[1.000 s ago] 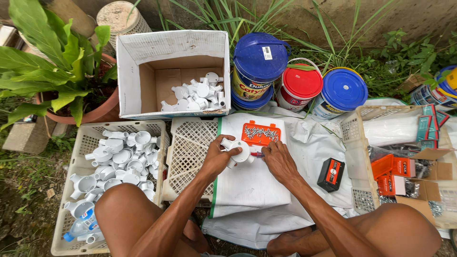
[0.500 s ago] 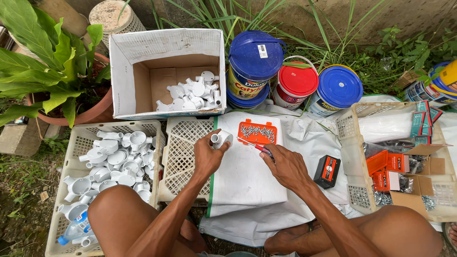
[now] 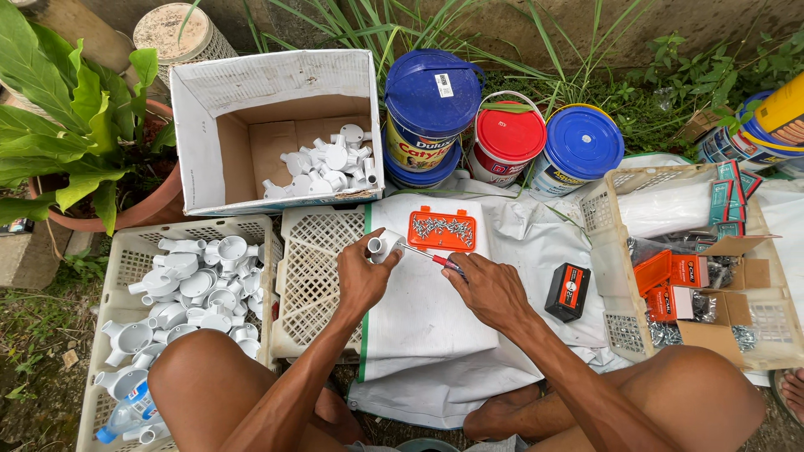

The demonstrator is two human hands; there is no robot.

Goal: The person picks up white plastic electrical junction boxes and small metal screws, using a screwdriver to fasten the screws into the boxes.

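We see the left hand (image 3: 362,280) raised over the white sack (image 3: 427,326), fingers curled tight around a white plastic junction box (image 3: 385,244). The right hand (image 3: 490,289) lies lower, knuckles up, gripping a red-handled screwdriver (image 3: 431,257) whose tip meets the fitting, just below the orange tray of screws (image 3: 441,229).

The white sheet (image 3: 427,310) near the hands lies bare, giving room between the left hand (image 3: 362,280) and right hand (image 3: 490,289). Far of them the orange screw tray (image 3: 441,229) sits in the way, with three paint buckets (image 3: 511,138) behind it. The upturned crate (image 3: 311,280) flanks the left; a black box (image 3: 567,291) lies just right.
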